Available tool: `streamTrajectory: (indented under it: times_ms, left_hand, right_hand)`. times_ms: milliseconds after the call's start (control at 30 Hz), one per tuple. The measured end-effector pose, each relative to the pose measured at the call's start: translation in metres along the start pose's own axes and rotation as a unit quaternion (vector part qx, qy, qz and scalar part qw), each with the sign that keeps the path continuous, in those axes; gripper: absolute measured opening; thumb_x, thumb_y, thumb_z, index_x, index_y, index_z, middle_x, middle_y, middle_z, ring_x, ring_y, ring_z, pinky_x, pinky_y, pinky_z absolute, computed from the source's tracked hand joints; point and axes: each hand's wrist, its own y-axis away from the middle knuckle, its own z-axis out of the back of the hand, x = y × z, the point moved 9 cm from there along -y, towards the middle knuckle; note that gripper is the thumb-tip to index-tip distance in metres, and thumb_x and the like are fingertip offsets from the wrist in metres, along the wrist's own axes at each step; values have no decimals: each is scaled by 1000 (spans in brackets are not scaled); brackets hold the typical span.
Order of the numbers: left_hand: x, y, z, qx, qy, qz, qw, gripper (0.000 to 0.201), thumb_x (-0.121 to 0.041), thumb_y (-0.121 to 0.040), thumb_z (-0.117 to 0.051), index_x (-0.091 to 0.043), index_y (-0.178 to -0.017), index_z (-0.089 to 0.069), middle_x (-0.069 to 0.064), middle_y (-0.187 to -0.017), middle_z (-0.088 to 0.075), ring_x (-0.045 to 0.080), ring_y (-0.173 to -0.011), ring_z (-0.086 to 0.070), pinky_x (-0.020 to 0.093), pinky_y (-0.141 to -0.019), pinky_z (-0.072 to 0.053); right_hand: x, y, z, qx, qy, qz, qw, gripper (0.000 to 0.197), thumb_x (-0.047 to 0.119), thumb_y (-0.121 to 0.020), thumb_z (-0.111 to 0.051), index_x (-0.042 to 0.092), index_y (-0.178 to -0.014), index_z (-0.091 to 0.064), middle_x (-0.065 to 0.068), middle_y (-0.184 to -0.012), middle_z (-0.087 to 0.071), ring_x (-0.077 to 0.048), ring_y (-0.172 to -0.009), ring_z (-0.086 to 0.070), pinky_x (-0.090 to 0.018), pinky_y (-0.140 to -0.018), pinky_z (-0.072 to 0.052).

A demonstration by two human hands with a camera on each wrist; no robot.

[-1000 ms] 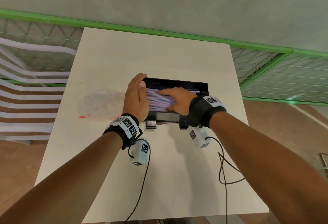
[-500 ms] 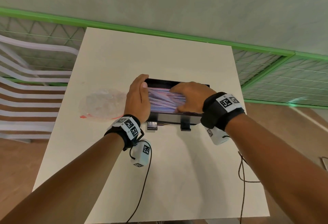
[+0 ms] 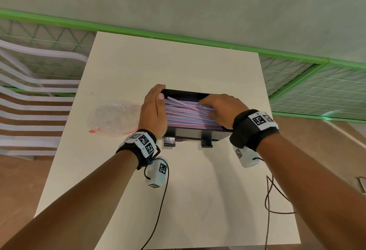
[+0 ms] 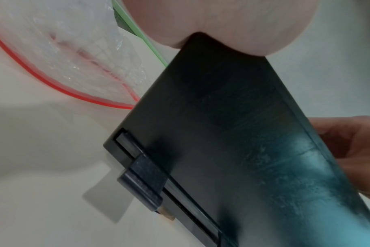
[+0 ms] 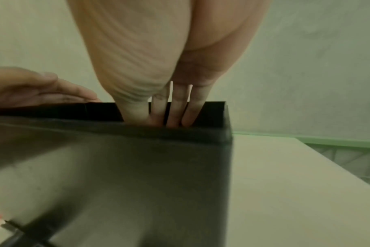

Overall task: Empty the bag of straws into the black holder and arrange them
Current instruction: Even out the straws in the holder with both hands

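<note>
The black holder (image 3: 195,135) stands in the middle of the white table (image 3: 198,200), filled with pale pink and purple straws (image 3: 184,115) lying lengthwise, a few crossed on top. My left hand (image 3: 156,103) lies flat against the holder's left end, thumb over the rim. My right hand (image 3: 215,107) rests on the right part of the straws, its straight fingers (image 5: 175,108) dipping inside the holder (image 5: 137,167). The left wrist view shows the holder's front wall (image 4: 232,133). The clear bag (image 3: 113,118) with a red zip edge lies flat left of the holder.
Two black feet (image 3: 169,141) stick out at the holder's front. Wrist-camera cables (image 3: 269,200) trail over the table's near right side. A white slatted chair (image 3: 29,111) stands left of the table, and a green mesh railing (image 3: 297,79) runs behind it.
My right hand has slid from the middle of the straws to their right end. My left hand has stayed against the holder's left end.
</note>
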Motion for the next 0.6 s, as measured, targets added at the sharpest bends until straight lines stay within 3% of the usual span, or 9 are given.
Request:
streamTrajectory:
  times_ms: [133, 233, 367, 533, 600]
  left_hand:
    - [-1, 0, 0, -1, -2, -2, 1000, 49, -34, -107, -24, -12, -143, -49, 9, -150, -51, 23, -141, -45, 42, -120, -36]
    - [0, -1, 0, -1, 2, -3, 1000, 49, -33, -107, -24, -12, -143, -50, 9, -150, -51, 24, -141, -46, 44, -119, -36]
    - [0, 0, 0, -1, 1, -4, 1000, 49, -33, -107, -24, -12, -142, -50, 9, -150, -51, 23, -141, -45, 43, -119, -36]
    - [0, 0, 0, -1, 3, -7, 1000, 49, -34, -106, -24, -12, -143, -50, 9, -150, -51, 23, -141, -45, 44, -119, -35]
    - [-1, 0, 0, -1, 2, -5, 1000, 50, -34, -106, -24, -12, -143, -49, 9, -150, -51, 23, -141, -45, 44, -119, -36]
  right_hand:
    - [8, -2, -9, 16, -19, 21, 999, 53, 21, -97, -61, 25, -147, -46, -2, -148, -51, -27, -131, -51, -41, -109, -43]
    - [15, -13, -19, 20, -24, 14, 999, 52, 7, -97, -56, 24, -146, -49, -3, -145, -52, -30, -127, -54, -46, -104, -47]
    - [18, -21, -18, -12, -27, 21, 999, 59, -7, -93, -51, 26, -143, -54, -2, -144, -56, -30, -129, -54, -46, -106, -45]
    - [16, -13, -15, -3, -27, 20, 999, 46, 14, -99, -55, 22, -144, -52, -4, -145, -54, -29, -129, -53, -44, -108, -45]
    - [15, -10, -16, 1, -24, 23, 999, 44, 15, -100, -55, 22, -143, -53, -4, -144, -55, -29, -127, -54, -43, -106, -46]
